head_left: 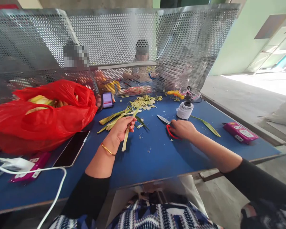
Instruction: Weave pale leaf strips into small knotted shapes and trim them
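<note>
My left hand [124,126] is closed in a pinch around a pale green leaf strip [125,140], whose lower end hangs down toward me. Just behind it lie several more leaf strips [109,120] and a heap of small cut scraps [144,102]. To the right, my right hand [182,128] has its fingers on the red handle of a pair of scissors [164,119]. The scissors rest low at the table, blades pointing away to the left. Right behind that hand stands a cone of white thread [184,110]. A single green leaf [208,126] lies to its right.
A red plastic bag [45,127] with leaves inside fills the left side of the blue table [143,168]. Near it are a phone [72,149] and a white cable [59,187]. A purple packet [240,132] lies right. A perforated metal screen [116,35] stands behind, with people beyond.
</note>
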{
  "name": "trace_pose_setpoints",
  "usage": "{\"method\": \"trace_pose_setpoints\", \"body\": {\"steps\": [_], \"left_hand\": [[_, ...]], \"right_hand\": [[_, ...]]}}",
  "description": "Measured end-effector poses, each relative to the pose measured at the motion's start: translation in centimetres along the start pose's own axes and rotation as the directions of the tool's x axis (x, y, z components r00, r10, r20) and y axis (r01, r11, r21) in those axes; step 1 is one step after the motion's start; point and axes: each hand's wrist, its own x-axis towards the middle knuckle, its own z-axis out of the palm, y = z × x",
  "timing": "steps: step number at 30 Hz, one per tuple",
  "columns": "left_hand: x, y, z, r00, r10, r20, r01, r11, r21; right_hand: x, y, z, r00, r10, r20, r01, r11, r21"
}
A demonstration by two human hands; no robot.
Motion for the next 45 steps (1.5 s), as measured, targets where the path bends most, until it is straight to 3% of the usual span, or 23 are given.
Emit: {"method": "trace_pose_setpoints", "body": {"steps": [3,5,6,8,10,11,13,15,20,27,32,38,41,45], "left_hand": [[-0.2,-0.2,0.4,0.997,0.073,0.034,-0.076,0.994,0.083],[-0.3,-0.4,0.6,0.992,0.120,0.037,-0.124,0.984,0.130],[-0.3,-0.5,0.8,0.989,0.142,0.039,-0.146,0.979,0.144],[-0.4,-0.7,1.1,0.984,0.172,0.039,-0.176,0.971,0.163],[-0.5,-0.9,1.4,0.982,0.187,0.039,-0.191,0.966,0.177],[-0.6,-1.0,1.5,0.981,0.189,0.037,-0.193,0.963,0.187],[-0.7,-1.1,1.7,0.981,0.193,0.027,-0.194,0.957,0.218],[-0.7,-1.3,1.9,0.981,0.195,0.020,-0.194,0.948,0.251],[-0.9,-1.5,2.0,0.987,0.153,0.053,-0.161,0.953,0.256],[-0.9,-1.2,1.6,0.992,-0.049,0.119,0.025,0.980,0.198],[-0.9,-1.2,1.4,0.984,-0.118,0.134,0.094,0.980,0.177],[-0.9,-1.4,1.3,0.985,-0.088,0.145,0.067,0.987,0.145],[-0.9,-1.2,1.3,0.987,-0.050,0.151,0.040,0.997,0.069],[-0.8,-0.9,1.1,0.991,-0.015,0.132,0.014,1.000,0.010]], "right_hand": [[0.4,-1.0,-1.0,0.988,-0.089,-0.130,0.083,0.995,-0.052],[1.2,-2.4,-1.4,0.957,-0.167,-0.235,0.213,0.960,0.184],[1.7,-3.4,-1.4,0.946,-0.187,-0.265,0.283,0.873,0.397],[2.6,-5.4,-1.1,0.961,-0.202,-0.189,0.269,0.525,0.808],[3.2,-7.3,-0.5,0.958,-0.271,-0.095,0.145,0.172,0.974],[3.3,-8.0,-0.1,0.951,-0.301,-0.076,0.095,0.050,0.994],[3.3,-8.8,0.3,0.948,-0.310,-0.066,0.037,-0.098,0.995],[3.2,-9.0,0.6,0.962,-0.261,-0.076,0.035,-0.158,0.987],[3.2,-8.1,0.8,0.973,-0.215,-0.081,0.055,-0.127,0.990],[3.0,-7.5,0.6,0.949,-0.270,-0.160,0.164,-0.007,0.986],[2.7,-7.6,0.5,0.929,-0.314,-0.196,0.217,0.032,0.976],[3.3,-7.5,1.3,0.909,-0.312,-0.276,0.302,0.039,0.952],[3.6,-7.5,1.5,0.870,-0.369,-0.326,0.361,0.028,0.932],[3.9,-7.3,1.6,0.799,-0.568,-0.197,0.286,0.072,0.955]]}}
